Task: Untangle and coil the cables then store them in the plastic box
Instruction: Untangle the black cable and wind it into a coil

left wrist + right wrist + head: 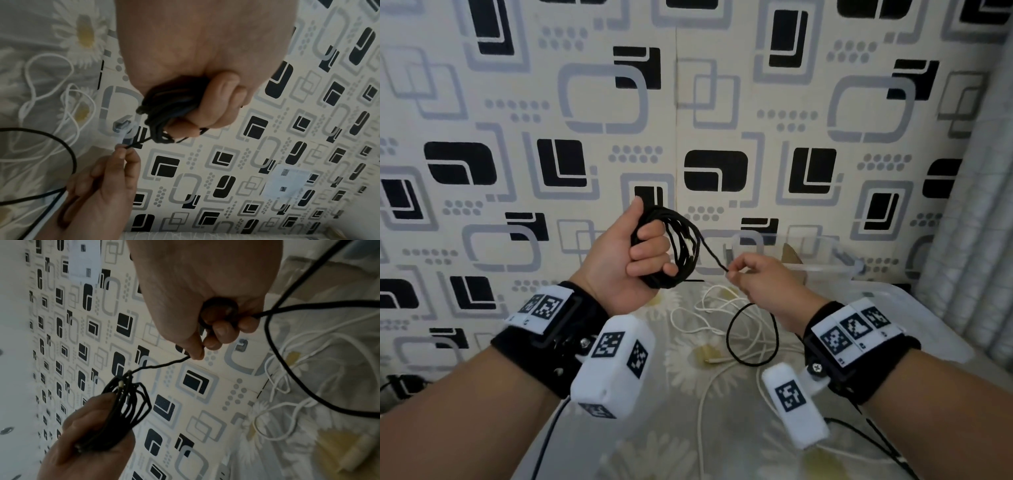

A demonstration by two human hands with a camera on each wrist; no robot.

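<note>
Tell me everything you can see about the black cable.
The black cable is thin, round and matte, probably rubber-coated. Most of it is wound into a loose coil of several loops, which the left hand grips in the air before the wall. A short taut strand leads from the coil to the right hand, which pinches it. Below that hand the rest hangs in a loop over the white cables on the flowered cloth.
</note>
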